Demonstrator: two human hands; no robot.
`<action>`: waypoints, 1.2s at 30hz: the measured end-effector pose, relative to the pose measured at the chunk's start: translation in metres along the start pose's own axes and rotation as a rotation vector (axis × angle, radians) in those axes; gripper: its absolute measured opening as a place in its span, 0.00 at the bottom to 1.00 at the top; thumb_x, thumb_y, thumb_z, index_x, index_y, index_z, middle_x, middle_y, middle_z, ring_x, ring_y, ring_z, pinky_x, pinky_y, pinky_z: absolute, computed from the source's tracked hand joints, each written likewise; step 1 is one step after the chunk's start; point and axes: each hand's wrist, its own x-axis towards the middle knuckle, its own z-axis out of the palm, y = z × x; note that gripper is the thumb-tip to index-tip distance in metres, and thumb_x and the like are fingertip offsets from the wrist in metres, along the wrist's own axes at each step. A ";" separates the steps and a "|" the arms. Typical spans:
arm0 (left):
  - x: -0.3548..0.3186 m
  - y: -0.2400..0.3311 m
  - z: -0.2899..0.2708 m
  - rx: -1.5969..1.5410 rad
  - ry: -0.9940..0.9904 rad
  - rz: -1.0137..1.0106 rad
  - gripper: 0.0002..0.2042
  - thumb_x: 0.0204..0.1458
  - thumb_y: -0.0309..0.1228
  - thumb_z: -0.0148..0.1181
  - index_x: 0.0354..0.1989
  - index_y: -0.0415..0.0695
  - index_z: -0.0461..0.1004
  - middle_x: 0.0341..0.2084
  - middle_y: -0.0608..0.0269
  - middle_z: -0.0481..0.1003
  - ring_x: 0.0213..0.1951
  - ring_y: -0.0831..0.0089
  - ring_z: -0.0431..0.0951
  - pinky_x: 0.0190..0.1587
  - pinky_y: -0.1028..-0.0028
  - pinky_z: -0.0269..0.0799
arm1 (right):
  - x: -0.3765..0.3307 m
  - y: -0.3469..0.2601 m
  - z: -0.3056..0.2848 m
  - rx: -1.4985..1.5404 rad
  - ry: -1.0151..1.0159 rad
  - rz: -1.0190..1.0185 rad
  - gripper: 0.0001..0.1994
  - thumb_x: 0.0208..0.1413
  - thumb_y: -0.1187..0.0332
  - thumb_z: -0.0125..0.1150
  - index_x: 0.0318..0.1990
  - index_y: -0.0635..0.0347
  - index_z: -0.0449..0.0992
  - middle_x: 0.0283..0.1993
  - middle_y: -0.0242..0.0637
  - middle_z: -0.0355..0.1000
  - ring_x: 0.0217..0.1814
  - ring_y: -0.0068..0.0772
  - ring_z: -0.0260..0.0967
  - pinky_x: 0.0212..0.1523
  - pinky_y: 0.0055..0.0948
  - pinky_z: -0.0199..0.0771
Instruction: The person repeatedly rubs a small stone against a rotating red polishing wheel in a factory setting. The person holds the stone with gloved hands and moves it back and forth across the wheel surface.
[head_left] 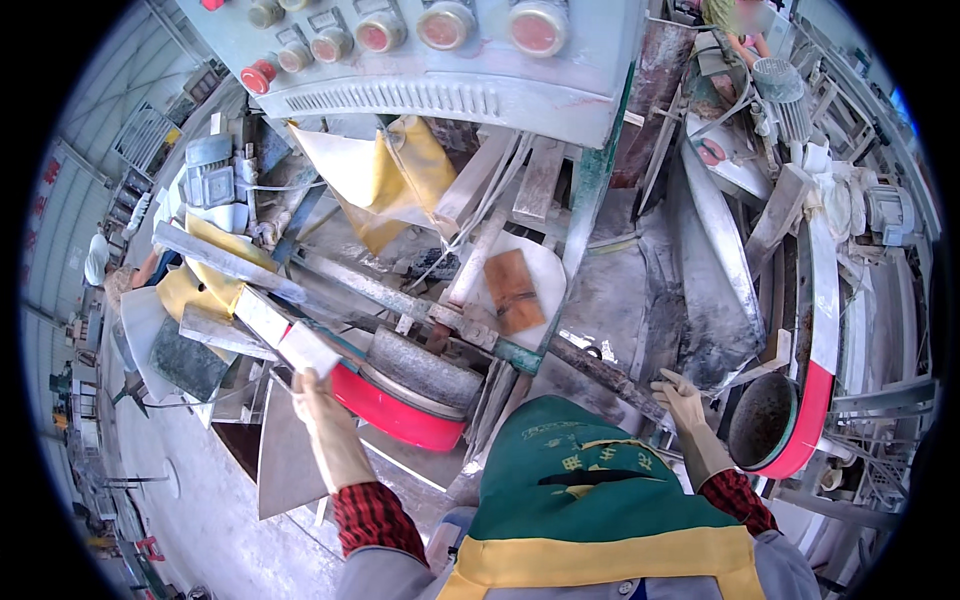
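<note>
My left hand [322, 412], in a cream glove, is closed on the lower edge of a small white rectangular block [308, 350]. The block is up against or just above the red-and-white belt [400, 412] that runs round a grey wheel [425, 368]; I cannot tell whether they touch. My right hand [682, 402], also gloved, holds nothing, its fingers apart and pointing left. It is near the end of a worn metal bar [605, 372], left of a second belt [806, 425] round a dark drum [763, 420].
Ahead stands a pale control box [450, 95] with red buttons. Below it are yellow sheeting [405, 165] and a brown block [515, 290] on a white plate. A curved metal guard [715, 260] rises at right. A motor [208, 170] sits far left. Other people are partly visible far off.
</note>
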 end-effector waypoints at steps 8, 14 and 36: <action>-0.192 -0.041 0.147 0.091 -0.638 -0.562 0.24 0.54 0.22 0.62 0.61 0.40 0.68 0.49 0.58 0.77 0.49 0.68 0.78 0.54 0.69 0.74 | -0.023 -0.084 0.091 0.209 -0.394 0.038 0.26 0.68 0.69 0.52 0.71 0.56 0.57 0.52 0.41 0.77 0.44 0.26 0.75 0.47 0.27 0.77; -0.319 -0.079 0.219 0.093 -1.156 -0.642 0.26 0.55 0.15 0.57 0.64 0.33 0.62 0.58 0.46 0.71 0.56 0.65 0.74 0.55 0.71 0.73 | -0.061 -0.142 0.060 0.295 -0.221 -0.068 0.32 0.58 0.79 0.58 0.71 0.57 0.59 0.57 0.34 0.73 0.55 0.26 0.71 0.55 0.27 0.72; -0.350 -0.086 0.225 0.498 -1.080 -0.603 0.26 0.62 0.35 0.58 0.66 0.39 0.60 0.57 0.53 0.72 0.54 0.68 0.74 0.59 0.70 0.69 | 0.020 -0.029 -0.339 0.554 1.339 -0.413 0.29 0.50 0.79 0.62 0.61 0.54 0.63 0.47 0.45 0.72 0.42 0.42 0.75 0.31 0.36 0.80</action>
